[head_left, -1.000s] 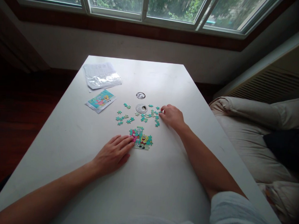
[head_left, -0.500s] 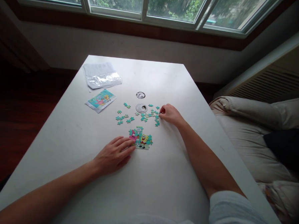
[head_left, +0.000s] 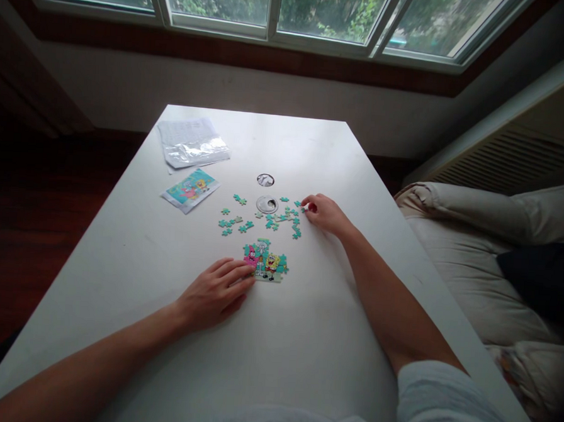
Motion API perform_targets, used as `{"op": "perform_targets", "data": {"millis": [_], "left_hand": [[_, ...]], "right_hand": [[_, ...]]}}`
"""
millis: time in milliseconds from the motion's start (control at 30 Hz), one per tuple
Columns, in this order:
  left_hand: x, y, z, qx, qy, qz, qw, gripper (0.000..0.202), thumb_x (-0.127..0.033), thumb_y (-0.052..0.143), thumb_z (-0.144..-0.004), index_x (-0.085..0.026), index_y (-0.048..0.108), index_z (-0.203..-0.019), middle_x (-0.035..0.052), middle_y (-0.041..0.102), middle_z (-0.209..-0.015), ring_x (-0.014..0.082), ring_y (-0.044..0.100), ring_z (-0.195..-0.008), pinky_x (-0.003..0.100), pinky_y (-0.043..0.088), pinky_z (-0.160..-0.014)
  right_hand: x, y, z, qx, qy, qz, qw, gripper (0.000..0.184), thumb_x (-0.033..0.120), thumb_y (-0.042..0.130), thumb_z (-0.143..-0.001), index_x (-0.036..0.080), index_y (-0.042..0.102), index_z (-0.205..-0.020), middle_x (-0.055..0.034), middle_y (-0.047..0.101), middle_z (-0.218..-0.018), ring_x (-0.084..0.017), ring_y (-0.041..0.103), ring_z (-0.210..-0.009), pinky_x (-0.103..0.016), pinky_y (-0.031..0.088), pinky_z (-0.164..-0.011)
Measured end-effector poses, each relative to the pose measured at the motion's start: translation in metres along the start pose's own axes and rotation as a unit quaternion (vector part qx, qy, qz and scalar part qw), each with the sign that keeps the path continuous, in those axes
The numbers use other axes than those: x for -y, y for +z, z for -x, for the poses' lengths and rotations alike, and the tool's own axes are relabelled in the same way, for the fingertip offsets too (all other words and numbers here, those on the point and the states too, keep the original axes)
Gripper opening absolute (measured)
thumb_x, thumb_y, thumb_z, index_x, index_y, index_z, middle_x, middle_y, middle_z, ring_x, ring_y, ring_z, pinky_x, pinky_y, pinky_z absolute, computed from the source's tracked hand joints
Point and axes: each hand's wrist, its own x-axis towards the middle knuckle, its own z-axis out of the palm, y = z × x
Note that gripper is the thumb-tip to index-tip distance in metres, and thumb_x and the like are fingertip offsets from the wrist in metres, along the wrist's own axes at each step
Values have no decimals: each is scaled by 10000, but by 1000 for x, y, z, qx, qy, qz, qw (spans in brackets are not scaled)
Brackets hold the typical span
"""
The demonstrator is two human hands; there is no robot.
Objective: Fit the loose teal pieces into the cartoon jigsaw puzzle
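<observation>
White and smooth, the broad tabletop [head_left: 132, 272] catches daylight from the metal-framed sliding window [head_left: 217, 9], and from where I stand the work sits in its middle. The partly joined cardboard jigsaw, teal with pink and yellow cartoon figures [head_left: 272, 262], lies flat on the table, nearest the person's body, probably for easy reach. The left hand [head_left: 217, 291] lies palm down, its fingers stretched over the jigsaw's lower left edge; they clasp nothing, and I'd guess their light weight is there to stop it sliding. The right hand [head_left: 326, 214] is at the right end of the scattered small teal loose pieces [head_left: 269, 224], thumb and forefinger bent toward each other. A bit of teal shows by the tips, but I cannot tell whether they pinch it. The pieces are spread out singly and in little clusters, perhaps so their shapes can be read. Beyond them, on the left, the colourful printed picture card [head_left: 191, 190] lies face up, likely for glancing at, near a clear plastic bag with white paper [head_left: 193, 144].
</observation>
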Motion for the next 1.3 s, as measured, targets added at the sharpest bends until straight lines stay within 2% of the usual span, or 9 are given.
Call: {"op": "perform_targets", "data": {"millis": [133, 300, 667, 800, 900, 1067, 1133, 1233, 1300], "left_hand": [[1, 0, 0, 2, -3, 5, 1000, 322, -197, 517, -967, -188, 606, -1277, 108, 579, -1435, 250, 534, -1317, 460, 416, -1143], [1, 0, 1, 7, -8, 5, 1000, 330, -209, 516, -970, -188, 600, -1288, 106, 572, -1445, 251, 526, -1324, 470, 411, -1148], [1, 1, 1, 6, -11, 5, 1000, 328, -210, 513, -974, -187, 596, -1291, 99, 581, -1435, 247, 529, -1316, 464, 416, -1143], [1, 2, 1, 3, -10, 6, 1000, 331, -208, 519, -968, -189, 600, -1288, 106, 582, -1433, 251, 531, -1315, 467, 421, -1140], [1, 2, 2, 7, -9, 7, 1000, 327, -213, 514, -971, -182, 601, -1285, 107, 577, -1439, 245, 528, -1321, 458, 411, -1150], [1, 0, 1, 29, -8, 18, 999, 367, -222, 493, -980, -201, 577, -1337, 93, 556, -1470, 236, 502, -1362, 461, 382, -1171], [1, -1, 1, 40, -1, 28, 999, 392, -227, 497, -975, -213, 562, -1362, 81, 545, -1486, 234, 480, -1387, 466, 356, -1189], [0, -1, 1, 47, 9, 40, 998, 418, -224, 510, -961, -219, 553, -1377, 78, 533, -1499, 230, 462, -1408, 465, 328, -1208], [0, -1, 0, 47, 11, 42, 998, 424, -220, 512, -959, -218, 551, -1381, 82, 529, -1502, 230, 459, -1412, 463, 324, -1210]], "right_hand": [[5, -2, 5, -29, -2, 63, 998, 215, 261, 612, -876, 213, 732, -1049, -55, 630, -942, -185, 576, -869, -287, 416, -784], [18, -3, 10, -24, -15, 118, 993, 193, 312, 610, -908, 213, 734, -1018, -75, 647, -995, -209, 581, -917, -306, 415, -791], [13, 3, 4, -37, -10, 98, 994, 149, 265, 593, -899, 213, 691, -999, -73, 629, -993, -217, 556, -951, -316, 425, -848], [11, 4, 3, -38, -10, 75, 996, 141, 256, 607, -861, 199, 678, -968, -75, 634, -976, -212, 555, -927, -308, 423, -826], [11, 1, 2, -35, -2, 23, 999, 133, 252, 629, -820, 191, 658, -935, -47, 650, -902, -178, 558, -825, -280, 411, -739], [14, -4, 1, 0, 10, -120, 993, 124, 291, 655, -792, 188, 652, -861, 6, 640, -764, -127, 537, -686, -256, 398, -655], [20, -4, 1, 12, 4, -209, 978, 221, 315, 669, -786, 187, 668, -967, 13, 631, -755, -120, 535, -672, -252, 410, -638], [39, -1, 4, 61, -19, -349, 935, 400, 340, 676, -793, 192, 659, -1165, 19, 633, -754, -110, 538, -646, -250, 434, -620], [57, 3, 7, 95, -33, -394, 913, 353, 349, 677, -803, 184, 693, -1115, 5, 654, -770, -110, 557, -657, -248, 446, -611]]}}
